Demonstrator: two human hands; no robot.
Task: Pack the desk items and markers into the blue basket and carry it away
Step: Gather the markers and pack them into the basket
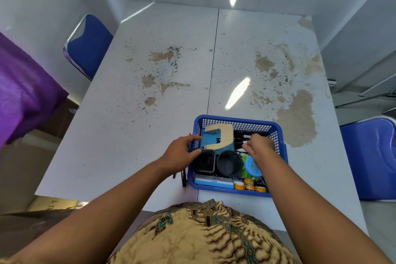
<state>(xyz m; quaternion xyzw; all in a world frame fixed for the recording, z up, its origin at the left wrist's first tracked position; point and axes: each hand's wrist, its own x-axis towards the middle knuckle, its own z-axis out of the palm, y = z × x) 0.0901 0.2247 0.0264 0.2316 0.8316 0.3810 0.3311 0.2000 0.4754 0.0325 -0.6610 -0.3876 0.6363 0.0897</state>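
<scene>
- Packing is judged to be nearly finished: the blue basket (236,121) is seen crowded with things, while the white table (150,92) beyond it is left with only stains and peeled patches.
- Two dark thin items (possibly pens (183,177), too small to tell) are seen on the table just beside the basket's left wall, so a little gathering may remain, and the carrying away is not yet done.
- The basket is placed at the near edge of the table, right of centre, close to the person's body.
- Inside are seen a square black cup (203,162), a round black cup (229,163), a tan C-shaped piece (225,135) on a blue box, black markers (243,138) at the far right, a light-blue round lid (251,167), a pale blue case (214,182) and small yellow-orange tins (249,185) along the near wall.
- The left hand (182,152) is laid over the basket's left rim, fingers curled onto the rim and the square cup.
- The right hand (260,146) is lowered among the markers, fingers bent; whether a marker is pinched cannot be told.
</scene>
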